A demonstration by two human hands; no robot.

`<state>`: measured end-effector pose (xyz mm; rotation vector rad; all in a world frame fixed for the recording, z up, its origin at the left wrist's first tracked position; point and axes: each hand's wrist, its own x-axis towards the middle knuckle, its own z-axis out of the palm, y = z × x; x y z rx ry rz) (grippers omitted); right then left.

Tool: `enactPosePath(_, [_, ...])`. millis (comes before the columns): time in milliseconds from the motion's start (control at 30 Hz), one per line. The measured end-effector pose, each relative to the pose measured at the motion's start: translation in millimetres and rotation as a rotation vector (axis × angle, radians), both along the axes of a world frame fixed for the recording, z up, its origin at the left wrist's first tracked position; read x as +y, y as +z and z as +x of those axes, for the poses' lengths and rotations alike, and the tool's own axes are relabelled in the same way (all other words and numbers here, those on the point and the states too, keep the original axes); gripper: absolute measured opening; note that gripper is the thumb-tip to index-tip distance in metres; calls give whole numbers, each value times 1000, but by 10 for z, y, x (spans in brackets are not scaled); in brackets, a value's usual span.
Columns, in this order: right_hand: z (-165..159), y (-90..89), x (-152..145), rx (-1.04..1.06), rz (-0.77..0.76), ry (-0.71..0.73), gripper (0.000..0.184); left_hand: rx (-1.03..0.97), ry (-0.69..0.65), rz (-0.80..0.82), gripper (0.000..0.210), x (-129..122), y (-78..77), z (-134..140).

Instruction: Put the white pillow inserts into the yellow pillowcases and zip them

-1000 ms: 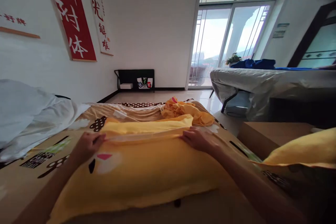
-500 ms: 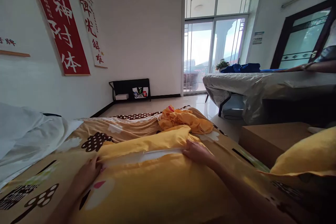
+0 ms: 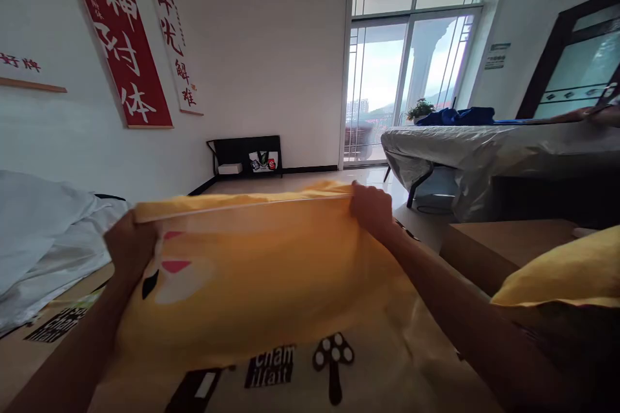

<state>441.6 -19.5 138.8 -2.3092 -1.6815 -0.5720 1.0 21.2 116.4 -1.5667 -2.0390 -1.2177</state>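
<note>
A yellow pillow [image 3: 261, 271] in its case, with pink, white and black printed shapes at the left, is raised in front of me. My left hand [image 3: 130, 242] is closed round the upper left corner of the case. At the upper right corner my right hand [image 3: 372, 210] is gripping the cloth in a fist. The top edge is stretched taut between both hands, while the lower edge hangs over a tan patterned bed sheet [image 3: 334, 361]. Some of the fabric is blurred by motion.
White bedding [image 3: 53, 239] is heaped at the left. To the right are a brown box [image 3: 508, 242] and another yellow pillow [image 3: 566, 268]. Farther back stands a plastic-covered table [image 3: 450, 142] with blue cloth [image 3: 455, 117]; another person's hand [image 3: 576, 115] rests at its far right.
Both hands have risen and moved apart, lifting the pillow off the bed. The white strip at its opening no longer shows, and the orange crumpled cloth behind is now mostly hidden.
</note>
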Motion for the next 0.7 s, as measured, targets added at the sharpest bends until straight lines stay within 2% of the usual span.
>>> enactPosePath(67, [62, -46, -122, -13, 114, -50, 31, -31, 42, 146, 24, -127, -42, 3])
enactPosePath(100, [95, -152, -178, -26, 140, -48, 29, -18, 35, 143, 21, -189, -146, -5])
enactPosePath(167, [182, -509, -267, -62, 99, 14, 28, 57, -13, -23, 14, -305, -497, -26])
enactPosePath(267, [369, -1221, -339, -96, -45, 183, 39, 192, -111, -315, 8, -448, -1183, -39])
enactPosePath(333, [503, -1630, -355, -70, -111, 242, 45, 218, -178, -366, 5, -515, -1545, -35])
enactPosePath(400, [610, -1880, -362, -29, -98, 257, 47, 202, -216, -343, 10, -560, -1734, -37])
enactPosePath(500, [695, -1962, -406, 25, -42, 328, 45, 172, -219, -245, 12, -618, -1766, -59])
enactPosePath(600, [789, -1857, -517, 175, -57, 465, 40, 128, -247, -177, 8, -713, -1727, -85])
enactPosePath(700, [1079, -1678, -597, 518, -209, 640, 35, 32, -350, -190, 8, -818, -1694, -140])
